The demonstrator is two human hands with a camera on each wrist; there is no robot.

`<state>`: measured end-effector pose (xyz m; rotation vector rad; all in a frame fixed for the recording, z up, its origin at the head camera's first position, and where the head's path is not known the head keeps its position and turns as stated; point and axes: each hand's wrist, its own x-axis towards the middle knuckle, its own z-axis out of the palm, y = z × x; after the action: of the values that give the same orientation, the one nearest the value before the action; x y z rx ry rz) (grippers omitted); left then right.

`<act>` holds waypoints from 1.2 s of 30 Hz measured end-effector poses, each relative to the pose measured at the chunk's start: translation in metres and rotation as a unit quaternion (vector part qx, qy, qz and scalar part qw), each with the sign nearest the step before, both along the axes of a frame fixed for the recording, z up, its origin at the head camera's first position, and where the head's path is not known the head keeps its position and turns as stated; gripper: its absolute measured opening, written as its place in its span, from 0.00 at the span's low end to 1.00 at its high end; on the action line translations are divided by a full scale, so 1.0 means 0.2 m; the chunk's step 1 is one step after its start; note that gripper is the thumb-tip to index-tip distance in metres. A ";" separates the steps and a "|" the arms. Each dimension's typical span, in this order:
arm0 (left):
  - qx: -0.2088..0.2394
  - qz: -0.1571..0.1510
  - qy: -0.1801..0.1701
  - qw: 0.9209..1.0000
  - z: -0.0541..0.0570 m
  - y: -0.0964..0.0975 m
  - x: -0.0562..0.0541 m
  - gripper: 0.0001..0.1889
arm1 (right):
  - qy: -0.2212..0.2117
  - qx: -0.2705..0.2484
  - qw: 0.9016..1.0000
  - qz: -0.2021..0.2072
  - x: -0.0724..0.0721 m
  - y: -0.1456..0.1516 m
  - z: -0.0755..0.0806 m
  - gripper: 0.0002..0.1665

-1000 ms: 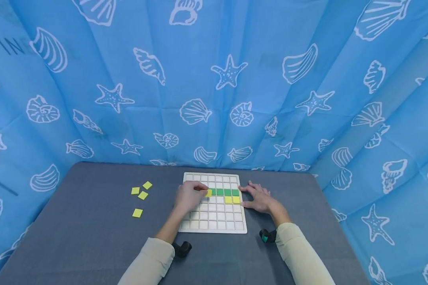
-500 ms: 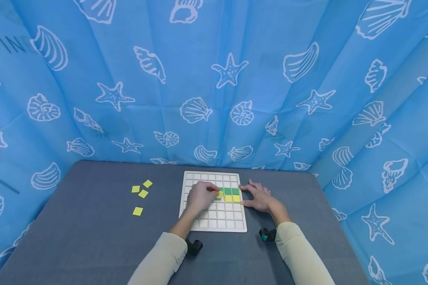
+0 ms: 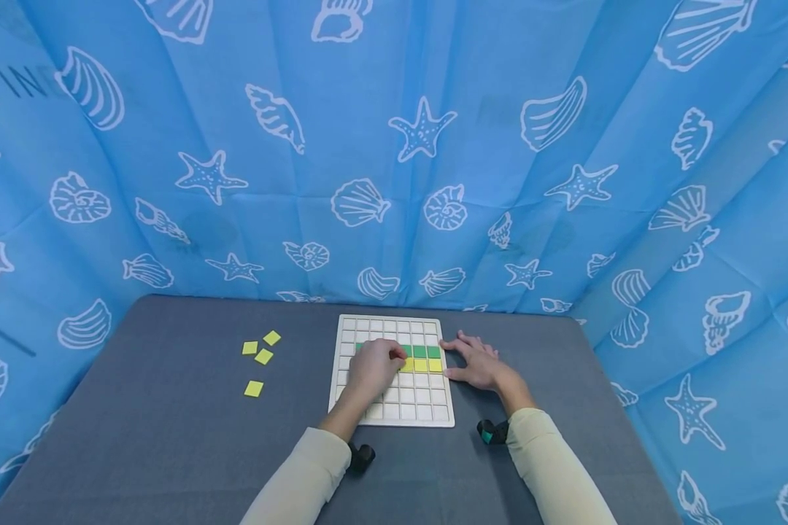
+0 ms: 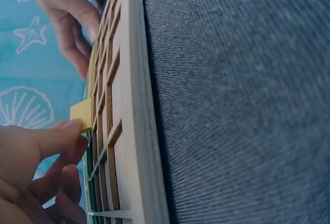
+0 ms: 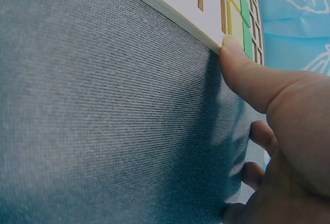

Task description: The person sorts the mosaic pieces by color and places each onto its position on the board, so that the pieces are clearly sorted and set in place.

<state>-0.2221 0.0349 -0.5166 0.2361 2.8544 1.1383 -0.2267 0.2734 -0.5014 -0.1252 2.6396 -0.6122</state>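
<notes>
My left hand [image 3: 372, 368] is over the white gridded board [image 3: 408, 412], pinching a yellow square tile [image 4: 81, 113] between thumb and forefinger. In the left wrist view that tile stands slightly tilted at the grid's surface. Two more yellow tiles [image 3: 428, 365] lie in the cells to its right. Directly above them runs a row of green tiles [image 3: 425, 351], partly hidden by the left hand. At the board's right edge rests my right hand [image 3: 476, 364], its fingers spread; the right wrist view has its thumb [image 5: 234, 54] touching the rim beside the yellow row.
Several loose yellow tiles [image 3: 253, 389] lie on the grey cloth-covered table [image 3: 171, 437], left of the board. A blue curtain [image 3: 394, 219] with white shells and starfish hangs behind the table and along its sides. Black wrist devices [image 3: 361, 457] sit below both hands.
My left hand has carried the yellow tile rightward across the board and lowered it to the cell beside the two yellow tiles. The right hand has stayed at the board's edge.
</notes>
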 end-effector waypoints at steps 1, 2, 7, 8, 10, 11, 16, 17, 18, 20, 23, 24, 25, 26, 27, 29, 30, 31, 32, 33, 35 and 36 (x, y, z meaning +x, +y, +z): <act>-0.011 -0.003 0.006 1.000 0.00 0.00 0.00 0.03 | 0.000 0.000 1.000 0.001 0.00 0.00 0.00 0.38; -0.021 -0.006 0.012 1.000 0.00 0.00 0.00 0.03 | -0.001 0.000 1.000 0.001 0.00 0.00 0.00 0.38; -0.042 -0.006 0.020 0.999 -0.01 0.00 0.01 0.02 | -0.001 0.004 1.000 0.002 0.00 0.00 0.00 0.38; -0.040 -0.005 0.018 0.999 -0.01 0.00 0.01 0.02 | 0.000 0.005 1.000 0.002 0.00 0.00 0.00 0.38; -0.036 -0.004 0.014 0.999 -0.01 0.00 0.02 0.03 | 0.001 0.005 1.000 0.002 0.00 0.00 0.00 0.38; -0.037 -0.005 0.012 0.999 -0.01 0.01 0.02 0.03 | 0.002 0.004 1.000 0.002 0.00 -0.01 0.00 0.38; -0.062 -0.016 0.027 0.998 0.00 0.01 0.03 0.06 | 0.002 0.005 1.000 0.002 0.00 -0.01 0.00 0.38; -0.070 -0.018 0.037 0.997 0.01 0.01 0.03 0.07 | 0.002 0.006 1.000 0.002 0.00 -0.01 0.00 0.38; -0.077 -0.021 0.049 0.996 0.02 0.02 0.04 0.08 | 0.003 0.008 1.000 0.002 0.00 -0.01 0.00 0.38; -0.092 -0.027 0.073 0.993 0.03 0.02 0.04 0.11 | 0.003 0.009 1.000 0.002 0.00 -0.01 0.00 0.38; -0.116 -0.038 0.111 0.986 0.05 0.02 0.06 0.17 | 0.003 0.009 1.000 0.005 0.00 -0.01 0.00 0.37; -0.123 -0.042 0.118 0.985 0.06 0.02 0.06 0.19 | 0.003 0.009 1.000 0.006 0.00 -0.01 0.00 0.37; -0.129 -0.046 0.122 0.983 0.07 0.01 0.07 0.21 | 0.004 0.009 1.000 0.007 0.00 -0.01 0.00 0.37; -0.135 -0.050 0.126 0.982 0.08 0.01 0.07 0.23 | 0.005 0.009 1.000 0.009 0.01 -0.01 0.00 0.37; -0.139 -0.054 0.129 0.980 0.09 0.01 0.08 0.24 | 0.007 0.009 1.000 0.010 0.01 -0.01 0.00 0.37; -0.144 -0.062 0.132 0.979 0.11 0.00 0.08 0.28 | 0.009 0.010 1.000 0.012 0.01 -0.01 0.01 0.37; -0.147 -0.067 0.132 0.978 0.12 0.00 0.09 0.29 | 0.010 0.011 1.000 0.012 0.01 -0.01 0.01 0.37; -0.151 -0.070 0.133 0.977 0.13 -0.01 0.09 0.31 | 0.011 0.011 1.000 0.012 0.01 -0.01 0.01 0.37; -0.156 -0.074 0.134 0.976 0.14 -0.01 0.10 0.32 | 0.011 0.011 1.000 0.012 0.01 -0.01 0.02 0.37; -0.160 -0.078 0.135 0.975 0.15 -0.02 0.10 0.34 | 0.012 0.011 1.000 0.012 0.01 -0.01 0.02 0.37; -0.168 -0.082 0.136 0.973 0.16 -0.03 0.11 0.37 | 0.012 0.010 1.000 0.012 0.01 -0.01 0.02 0.37; -0.169 -0.082 0.137 0.973 0.17 -0.04 0.11 0.38 | 0.012 0.009 1.000 0.013 0.01 -0.01 0.02 0.37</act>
<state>-0.1994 0.0269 -0.4834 0.6379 3.1268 0.6167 -0.2245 0.2709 -0.4976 -0.1619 2.6625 -0.5809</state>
